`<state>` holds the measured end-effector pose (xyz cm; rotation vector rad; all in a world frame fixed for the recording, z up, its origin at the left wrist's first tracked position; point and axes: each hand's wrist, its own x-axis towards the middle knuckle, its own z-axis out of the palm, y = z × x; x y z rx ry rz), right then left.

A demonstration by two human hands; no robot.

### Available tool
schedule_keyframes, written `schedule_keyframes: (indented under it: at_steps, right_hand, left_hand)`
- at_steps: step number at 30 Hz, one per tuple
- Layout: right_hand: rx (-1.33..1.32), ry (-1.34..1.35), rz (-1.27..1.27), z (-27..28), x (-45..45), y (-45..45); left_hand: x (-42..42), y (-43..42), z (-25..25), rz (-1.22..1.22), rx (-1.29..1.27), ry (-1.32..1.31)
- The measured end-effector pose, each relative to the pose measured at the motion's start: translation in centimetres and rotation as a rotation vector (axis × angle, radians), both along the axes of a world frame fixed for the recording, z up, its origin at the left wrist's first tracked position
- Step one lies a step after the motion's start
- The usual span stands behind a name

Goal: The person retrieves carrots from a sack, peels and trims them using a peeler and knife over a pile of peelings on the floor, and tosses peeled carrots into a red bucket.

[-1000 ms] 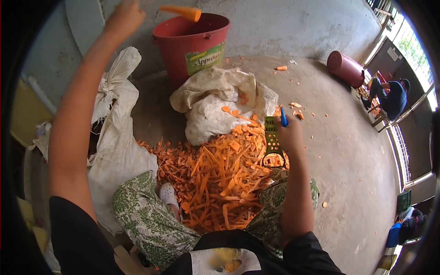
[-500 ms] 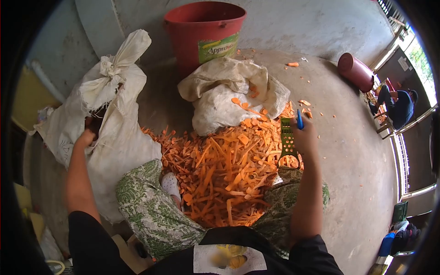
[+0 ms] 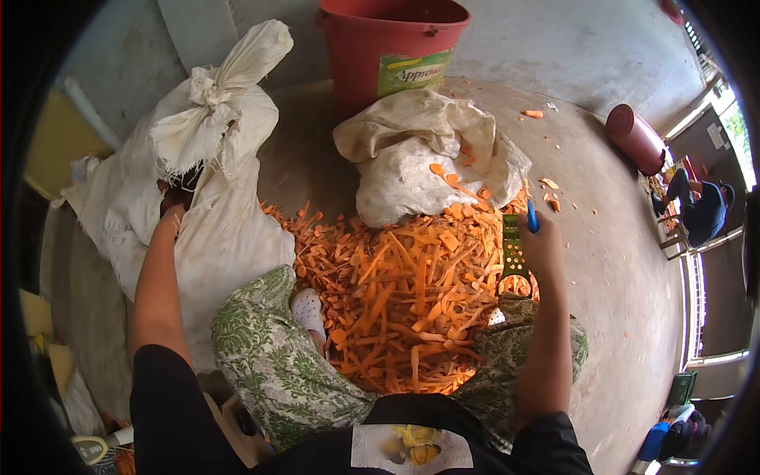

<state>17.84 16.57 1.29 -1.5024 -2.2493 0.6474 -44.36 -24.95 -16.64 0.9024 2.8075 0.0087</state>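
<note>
- Head view, my only feed, watched from afar: left hand (image 3: 172, 215) is at the torn opening of the knotted white sack (image 3: 226, 261); fingertips hidden, so I cannot tell whether they are apart or closed on anything.
- Right hand (image 3: 544, 241) is closed round a green perforated tool (image 3: 514, 247); a blue piece (image 3: 533, 217) sticks up beside the fingers. The tool stands roughly upright at the right edge of the orange peelings (image 3: 404, 293).
- Beyond the peelings, a crumpled white sack (image 3: 431, 150) lies in front of a red bucket (image 3: 354, 67). A small orange piece (image 3: 533, 114) lies on the floor (image 3: 617, 309).
- Risk, my judgement: frayed threads (image 3: 180, 168) at the opening could catch the left fingers, and a hard pull could widen the tear.
- Risk: the right grip looks one-sided; if it loosened, the tool could drop into the peelings or against the patterned trousers (image 3: 269, 348).
- Risk: the peelings crowd the white shoe (image 3: 307, 310); a shift of that foot could spread them or make it slip.
</note>
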Motion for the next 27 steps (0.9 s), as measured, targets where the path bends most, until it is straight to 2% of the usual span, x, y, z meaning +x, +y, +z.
schedule_keyframes:
  at_steps: [1, 2, 3, 5, 6, 9, 13, 16, 18, 27]
  right_hand:
    - [-0.003, -0.012, -0.004, -0.1, -0.2, -0.1]
    - [-0.002, -0.023, -0.012, -0.1, -0.4, 0.0]
    - [0.002, -0.025, -0.012, -0.3, -0.5, 0.3]
    - [0.029, -0.038, 0.0, -1.0, -0.7, 0.5]
    - [0.027, -0.042, 0.001, -1.1, -0.8, 0.5]
    - [0.031, -0.073, 0.026, -1.6, -1.5, 0.6]
    - [-0.003, -0.071, 0.028, -2.2, -2.3, 0.6]
    - [0.003, -0.084, 0.034, -2.4, -2.7, 0.5]
    - [0.004, -0.078, 0.046, -2.5, -2.9, 0.5]
    - [-0.003, -0.078, 0.03, -1.9, -2.3, 0.4]
  left_hand:
    - [-0.4, -0.4, -0.4, 0.011, 0.011, 0.025]
    - [3.0, 1.5, 2.6, 0.073, -0.025, 0.078]
    - [2.2, 1.4, 2.0, 0.072, -0.022, 0.075]
    - [-2.4, -1.1, -1.0, 0.046, 0.171, -0.257]
    - [-7.5, -2.4, -5.6, 0.303, 0.248, -0.495]
    - [4.6, 3.4, 4.6, 0.138, 0.282, 0.081]
    - [2.4, 3.4, 1.7, 0.278, 0.263, 0.136]
    - [0.1, 2.8, -0.4, 0.226, 0.282, 0.224]
    - [-0.3, 2.6, -0.8, 0.035, 0.291, 0.482]
    - [-2.5, 1.7, -2.6, 0.151, 0.415, 0.332]
